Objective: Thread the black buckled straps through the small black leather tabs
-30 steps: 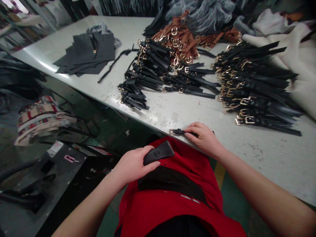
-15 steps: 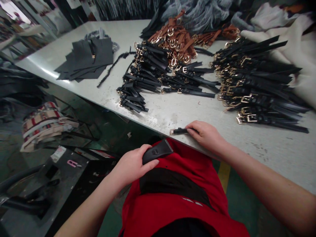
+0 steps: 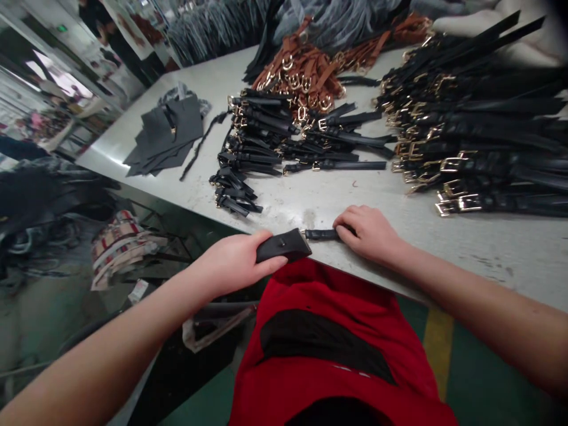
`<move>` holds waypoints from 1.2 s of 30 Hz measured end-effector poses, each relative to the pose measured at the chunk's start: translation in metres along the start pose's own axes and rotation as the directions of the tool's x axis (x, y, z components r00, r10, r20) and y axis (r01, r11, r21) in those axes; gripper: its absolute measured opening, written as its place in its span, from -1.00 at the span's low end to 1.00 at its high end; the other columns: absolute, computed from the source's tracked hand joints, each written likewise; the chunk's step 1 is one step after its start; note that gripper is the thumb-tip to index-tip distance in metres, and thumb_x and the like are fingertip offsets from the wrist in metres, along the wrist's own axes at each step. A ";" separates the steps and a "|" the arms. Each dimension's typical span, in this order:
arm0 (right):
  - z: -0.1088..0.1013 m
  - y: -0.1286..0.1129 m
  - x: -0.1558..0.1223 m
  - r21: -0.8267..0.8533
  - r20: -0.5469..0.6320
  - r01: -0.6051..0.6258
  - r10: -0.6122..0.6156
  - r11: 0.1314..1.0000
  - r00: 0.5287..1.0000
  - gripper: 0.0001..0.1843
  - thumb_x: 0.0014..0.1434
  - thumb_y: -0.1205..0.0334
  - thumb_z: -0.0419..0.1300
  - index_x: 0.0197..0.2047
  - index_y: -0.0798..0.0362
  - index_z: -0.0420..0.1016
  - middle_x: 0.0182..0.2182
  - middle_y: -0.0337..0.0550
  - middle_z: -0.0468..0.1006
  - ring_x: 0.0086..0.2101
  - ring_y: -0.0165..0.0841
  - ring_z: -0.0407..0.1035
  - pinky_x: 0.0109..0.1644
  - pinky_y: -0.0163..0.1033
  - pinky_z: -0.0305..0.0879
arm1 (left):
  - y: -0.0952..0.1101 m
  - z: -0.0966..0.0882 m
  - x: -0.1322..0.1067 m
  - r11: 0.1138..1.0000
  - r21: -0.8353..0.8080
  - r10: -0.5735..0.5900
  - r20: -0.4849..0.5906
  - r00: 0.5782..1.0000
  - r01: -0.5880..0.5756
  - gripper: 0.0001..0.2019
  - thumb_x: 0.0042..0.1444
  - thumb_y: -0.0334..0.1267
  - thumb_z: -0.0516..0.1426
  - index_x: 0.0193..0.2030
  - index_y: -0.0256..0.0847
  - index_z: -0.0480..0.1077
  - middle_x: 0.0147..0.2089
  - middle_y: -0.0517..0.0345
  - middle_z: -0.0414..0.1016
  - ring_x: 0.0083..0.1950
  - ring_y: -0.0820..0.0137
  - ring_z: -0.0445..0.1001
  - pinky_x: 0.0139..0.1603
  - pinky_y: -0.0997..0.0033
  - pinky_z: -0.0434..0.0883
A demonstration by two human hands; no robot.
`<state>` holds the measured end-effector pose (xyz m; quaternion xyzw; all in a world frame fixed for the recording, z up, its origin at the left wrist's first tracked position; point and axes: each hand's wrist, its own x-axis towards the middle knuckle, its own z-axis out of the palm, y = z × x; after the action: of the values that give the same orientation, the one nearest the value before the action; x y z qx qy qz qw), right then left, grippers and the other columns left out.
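Note:
My left hand [image 3: 239,257] is closed around a black flared hand-sized piece [image 3: 284,245], shaped like a hair clipper, with a small raised knob on its upper face. Its wide end is at the buckle end of a short black buckle strap [image 3: 322,234]; whether they touch, I cannot tell. The strap lies at the table's front edge. My right hand [image 3: 366,232] rests on the table, thumb and fingers closed on the strap's other end, hiding that part.
On the table [image 3: 284,204] lie black buckle straps [image 3: 255,121] in piles, a larger pile [image 3: 483,127] at right, brown straps [image 3: 297,74] behind, and black sheets [image 3: 164,136] at far left. Striped fabric pieces [image 3: 122,251] are stacked beyond the near edge. Another person [image 3: 109,32] stands in the background.
My left hand has raised the black piece from over my lap to the buckle end of the strap. My right hand still holds the strap. The view has shifted.

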<state>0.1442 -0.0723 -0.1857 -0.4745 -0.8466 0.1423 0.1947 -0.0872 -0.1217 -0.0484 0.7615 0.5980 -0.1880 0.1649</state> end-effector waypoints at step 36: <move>-0.006 -0.001 -0.004 -0.038 0.029 -0.057 0.058 0.998 0.998 -0.72 0.18 0.23 -0.10 -0.35 0.09 0.41 -0.37 -0.07 0.44 -0.34 -0.31 0.24 -0.34 -0.22 -0.14 | 0.078 -0.056 0.083 0.924 0.354 0.055 0.250 0.967 -0.144 -0.40 -0.06 0.14 -0.08 -0.02 -0.26 0.34 -0.15 -0.07 0.48 -0.16 0.22 0.42 -0.18 0.36 0.28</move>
<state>0.1475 -0.0757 -0.1808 -0.4999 -0.8379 0.1394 0.1690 0.0120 -0.0422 -0.0374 0.7805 0.4886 -0.3774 0.0981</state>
